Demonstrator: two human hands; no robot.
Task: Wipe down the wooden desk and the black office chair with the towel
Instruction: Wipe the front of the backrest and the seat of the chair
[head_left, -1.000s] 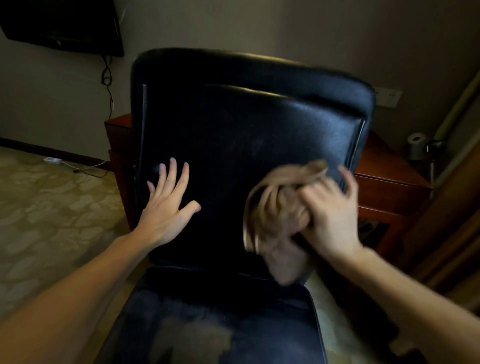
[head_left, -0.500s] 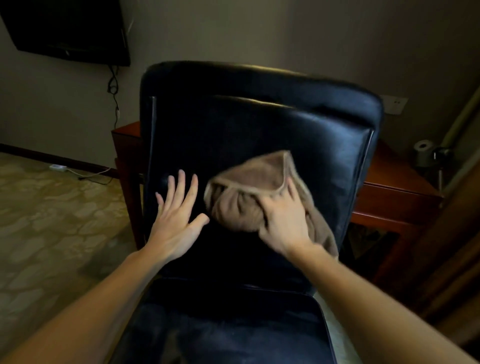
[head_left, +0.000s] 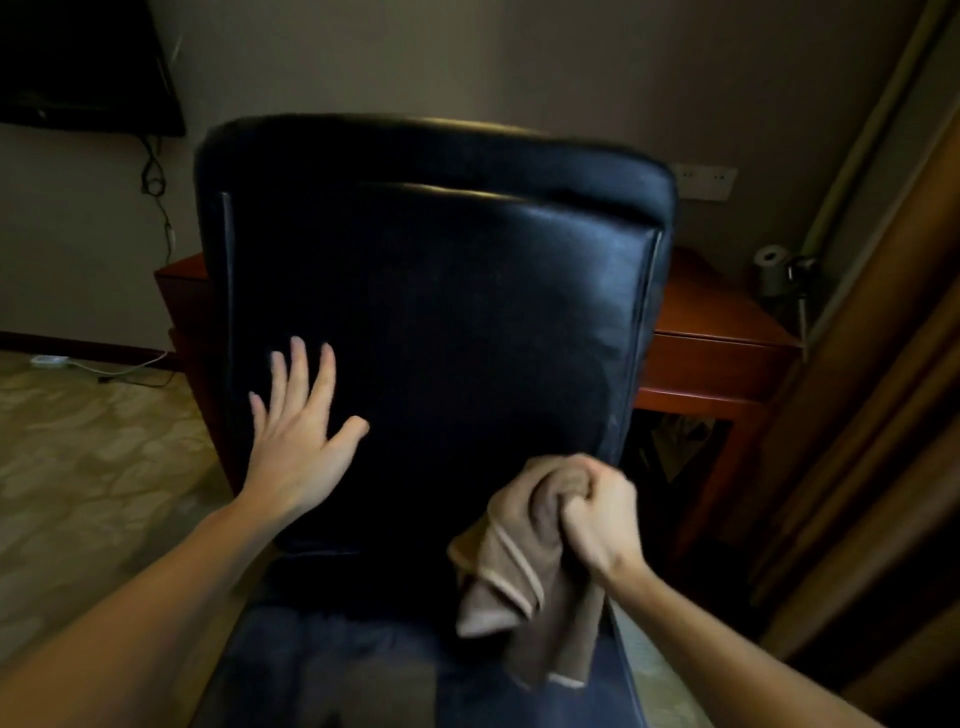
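Towel (head_left: 524, 577) was bunched in the right hand (head_left: 602, 519), fist clenched around it, loose end hanging over the near right corner of the seat (head_left: 363, 670). It sat at the lower right edge of the backrest (head_left: 441, 322), seemingly touching the leather there, though blur made contact hard to confirm.

Left hand (head_left: 298, 441) was flat and released, fingers spread, pressed on the lower left of the backrest, grasping nothing. Looked like it was bracing the black office chair (head_left: 441, 156).

Progress, as a judgement: mid chair wipe, on the backrest. Can't tell from the leather which areas were done; sheen on the upper right panel could just be lighting. Seat showed dull pale patches, so probably still to do. Top roll of the backrest, sides and base: status unknown. Counter (head_left: 717, 322) behind the chair looked bare on its visible right part; wiped or not, can't say.

Around: wall screen (head_left: 78, 67) far left with a cable hanging, a power strip (head_left: 49, 360) on the carpet (head_left: 78, 467), a socket plate (head_left: 704, 181) on the wall, a paper roll (head_left: 771, 257) far right, curtain (head_left: 883, 415) along the right.

In the way: the chair itself blocked most of the counter; it'd likely need moving aside for counter access. Curtain crowded the right side.
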